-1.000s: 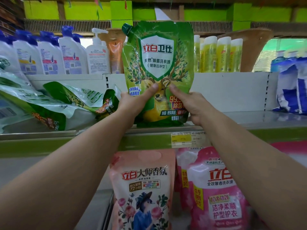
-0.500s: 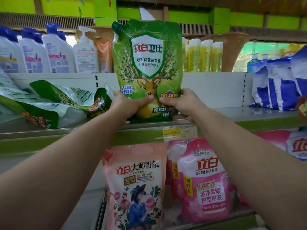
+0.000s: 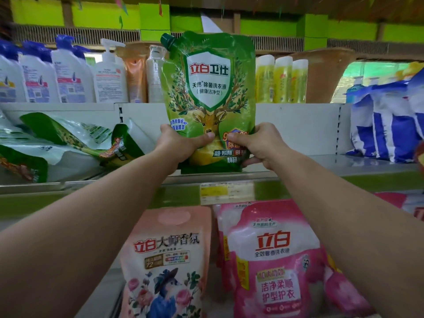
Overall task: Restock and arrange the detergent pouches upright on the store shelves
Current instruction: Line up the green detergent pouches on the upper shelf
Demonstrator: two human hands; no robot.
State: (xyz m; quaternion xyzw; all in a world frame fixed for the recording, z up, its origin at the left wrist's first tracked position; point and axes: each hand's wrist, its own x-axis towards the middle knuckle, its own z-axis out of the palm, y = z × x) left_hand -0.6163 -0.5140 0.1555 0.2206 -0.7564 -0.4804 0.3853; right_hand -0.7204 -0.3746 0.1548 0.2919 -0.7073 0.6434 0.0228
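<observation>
Two shelf levels fill the view, and the upper shelf [image 3: 344, 165] carries the work: its front edge runs across the middle behind a green price rail with a yellow price tag [image 3: 226, 191] just under the centre. Along the white back panel, on the next level up, stand white bottles with blue caps [image 3: 46, 76] at the left, a white pump bottle [image 3: 110, 76] beside them, and yellow bottles [image 3: 281, 80] right of centre. At the right end of the upper shelf stand blue-and-white pouches [image 3: 390, 125], well apart from the middle. At the left end, several fallen green pouches [image 3: 59, 143] lie flat and overlapping, their nearest corner close beside the left forearm. On the lower shelf, in front and below, a peach pouch [image 3: 167, 260] and a pink pouch [image 3: 275, 260] stand upright side by side, touching or nearly so, partly crossed by both forearms. At the centre of the upper shelf, near its front edge, the green detergent pouch [image 3: 210, 92] stands upright with its spout at the top left corner; its base appears to rest on the shelf, hiding part of the bottles behind. The left hand [image 3: 181, 143] grips its lower left side, thumb across the front, and the right hand [image 3: 257, 143] grips the lower right side, thumb likewise pressed on the printed face.
</observation>
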